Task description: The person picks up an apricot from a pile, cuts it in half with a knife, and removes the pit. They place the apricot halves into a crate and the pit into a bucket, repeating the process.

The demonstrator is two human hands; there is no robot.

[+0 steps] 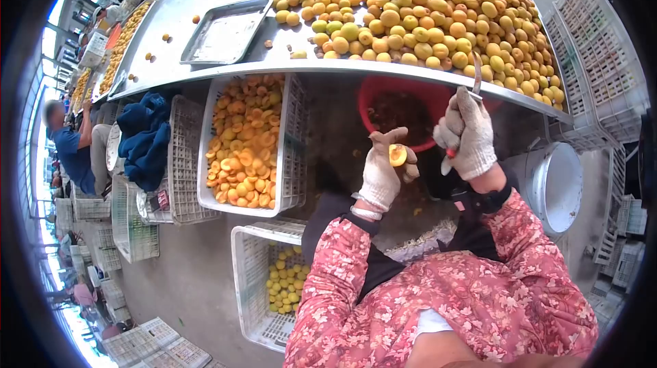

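My left hand (pixel 380 175), in a white knit glove, holds an apricot half (pixel 397 156) between thumb and fingers, with its orange cut face showing. My right hand (pixel 471 134), gloved too, is closed around a small curved knife (pixel 477 72). Its blade points up toward the table edge, and a bit of red handle shows below the fist. Both hands are apart, in front of a red basin (pixel 367 97) that has dark scraps in it. A heap of whole apricots (pixel 438 19) covers the right part of the metal table.
A white crate of apricot halves (pixel 243 156) stands left of the basin. Nearer me is a crate of yellow-green fruit (pixel 284 282). On the table lies a metal tray (pixel 226 32). A white bucket (pixel 558 186) stands at right. A person in blue (pixel 75 156) sits far left.
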